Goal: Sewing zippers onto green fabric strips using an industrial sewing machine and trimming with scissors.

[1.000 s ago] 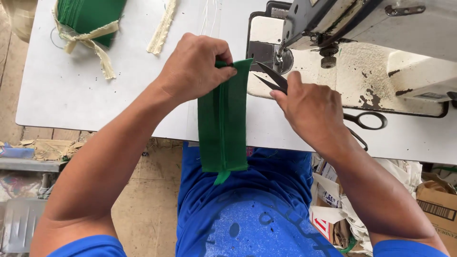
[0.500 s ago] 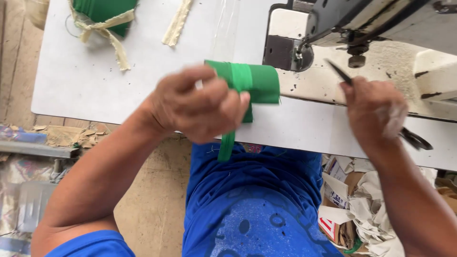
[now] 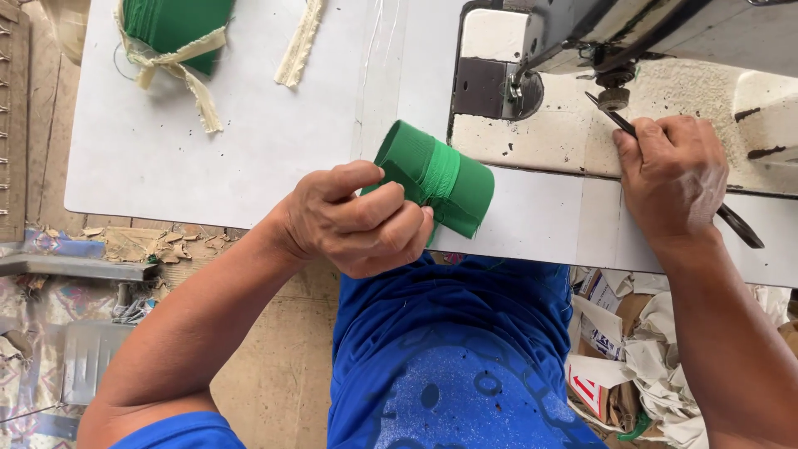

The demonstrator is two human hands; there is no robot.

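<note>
Left hand [image 3: 357, 220] is gripping a folded green fabric piece [image 3: 436, 176]; right hand [image 3: 672, 176] is closed around black metal scissors [image 3: 731, 223] by the sewing machine [image 3: 582, 33].

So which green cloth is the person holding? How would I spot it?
Start at the grey sewing machine on the white table. Just left of its base, the left hand grips a folded green piece. Unlike the green bundle at the far corner, no cream strip ties it.

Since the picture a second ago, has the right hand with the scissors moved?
Yes. The right hand, holding the scissors, has moved right, away from the green fabric piece, and now rests on the sewing machine bed below the needle.
</note>
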